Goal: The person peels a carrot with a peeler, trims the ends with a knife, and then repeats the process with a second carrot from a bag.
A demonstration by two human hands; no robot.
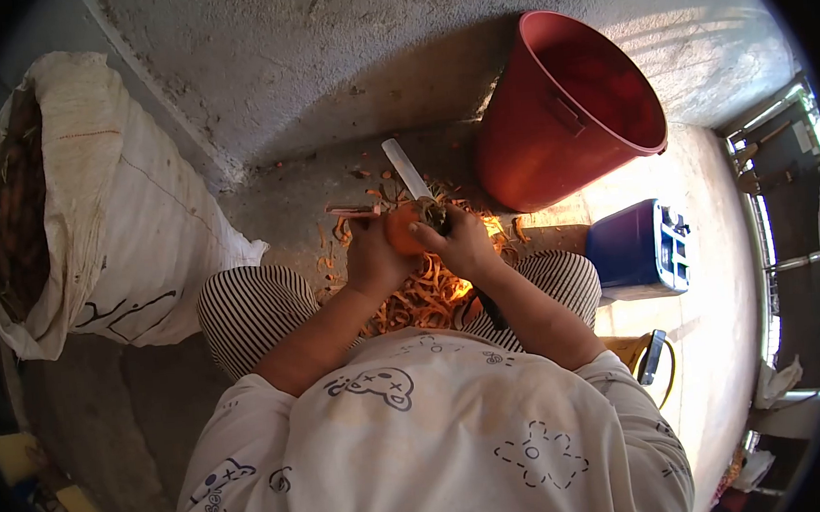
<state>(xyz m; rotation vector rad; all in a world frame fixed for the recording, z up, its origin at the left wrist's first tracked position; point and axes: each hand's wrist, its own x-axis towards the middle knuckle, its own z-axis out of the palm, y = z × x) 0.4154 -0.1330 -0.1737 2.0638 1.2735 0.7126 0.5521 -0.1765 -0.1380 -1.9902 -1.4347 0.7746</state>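
Observation:
An orange carrot point(403, 232) with a dark green top is held between my two hands, above a heap of orange peelings point(424, 295) on the floor. Wrapped round the carrot's left side is my left hand point(375, 256), with a thin peeler-like tool point(352, 211) sticking out at its fingers. My right hand point(464, 246) is closed at the carrot's top end, its thumb against the carrot. A knife with a pale, broad blade point(406, 169) points up and away from the right hand; its handle is hidden.
A white sack point(145, 213) of carrots leans open at the left. At the upper right stands a tall red bin point(529, 124), with a blue container point(626, 250) below it. A rough wall point(320, 62) rises ahead. Something yellow point(629, 350) sits at the right.

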